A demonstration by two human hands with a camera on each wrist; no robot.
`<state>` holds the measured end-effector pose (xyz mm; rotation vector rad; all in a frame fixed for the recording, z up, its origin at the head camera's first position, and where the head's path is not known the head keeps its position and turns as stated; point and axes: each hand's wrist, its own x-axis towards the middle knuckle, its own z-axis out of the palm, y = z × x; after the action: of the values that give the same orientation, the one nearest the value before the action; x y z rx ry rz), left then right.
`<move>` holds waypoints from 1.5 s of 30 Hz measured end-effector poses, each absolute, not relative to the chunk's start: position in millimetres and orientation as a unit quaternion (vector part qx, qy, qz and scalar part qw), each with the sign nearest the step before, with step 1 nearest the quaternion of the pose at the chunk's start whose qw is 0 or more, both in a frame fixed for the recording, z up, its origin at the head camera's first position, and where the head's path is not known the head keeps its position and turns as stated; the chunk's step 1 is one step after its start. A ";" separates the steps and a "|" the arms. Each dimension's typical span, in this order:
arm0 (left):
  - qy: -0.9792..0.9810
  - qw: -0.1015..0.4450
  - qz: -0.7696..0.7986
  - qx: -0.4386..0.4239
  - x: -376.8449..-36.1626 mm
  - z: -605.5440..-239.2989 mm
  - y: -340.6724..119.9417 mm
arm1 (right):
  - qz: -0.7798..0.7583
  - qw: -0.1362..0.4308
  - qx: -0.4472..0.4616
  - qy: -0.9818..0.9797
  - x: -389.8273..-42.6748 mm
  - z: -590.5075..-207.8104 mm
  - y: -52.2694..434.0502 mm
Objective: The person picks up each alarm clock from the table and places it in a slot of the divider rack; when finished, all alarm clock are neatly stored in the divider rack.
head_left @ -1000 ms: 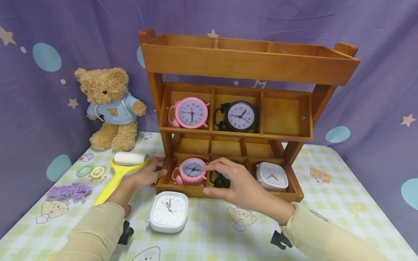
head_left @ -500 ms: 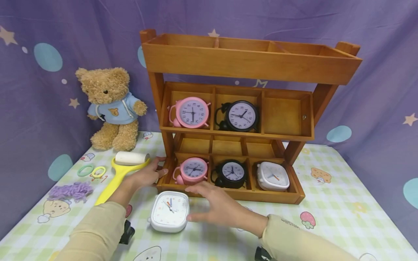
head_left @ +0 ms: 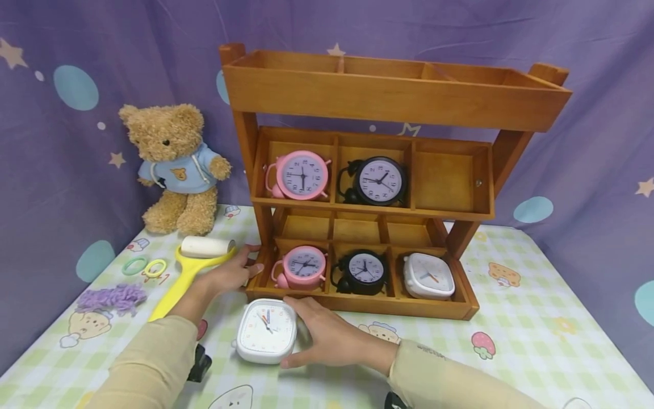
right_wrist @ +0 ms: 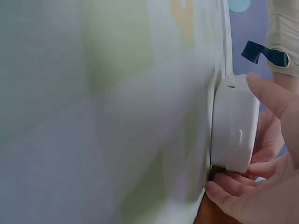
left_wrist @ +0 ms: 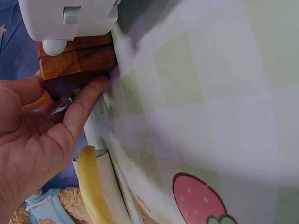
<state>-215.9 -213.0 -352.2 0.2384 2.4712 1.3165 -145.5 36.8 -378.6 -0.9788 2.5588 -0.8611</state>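
Observation:
A white square alarm clock point(head_left: 266, 332) lies face up on the table in front of the brown wooden shelf point(head_left: 403, 305). My right hand point(head_left: 332, 335) grips it from the right, thumb at its near edge and fingers at its far edge. In the right wrist view, the thumb and fingers span the white clock point(right_wrist: 233, 123). My left hand point(head_left: 230, 274) holds the shelf's lower left corner. In the left wrist view, thumb and fingers lie around the wooden corner point(left_wrist: 74, 65). The shelf's bottom row holds a pink clock point(head_left: 305, 267), a black clock point(head_left: 365, 268) and another white clock point(head_left: 428, 276).
On the middle tier stand a pink clock point(head_left: 305, 175) and a black clock point(head_left: 380, 180). Left of the shelf are a teddy bear point(head_left: 171, 165), a yellow-handled lint roller point(head_left: 184, 275), green and yellow rings point(head_left: 155, 268) and purple yarn point(head_left: 114, 298). A purple curtain hangs behind.
My right hand has moved from above the bottom black clock down and left to the white clock on the table. My left hand stays on the shelf corner.

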 end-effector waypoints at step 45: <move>0.867 0.163 0.463 0.088 -217.1 -354.0 -213.3 | -0.332 0.075 -0.307 0.889 -142.3 -385.0 14.0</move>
<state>-217.1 -213.3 -354.0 0.2520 2.4718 1.3217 -142.3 14.0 -385.0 -0.9215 2.6663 -0.9975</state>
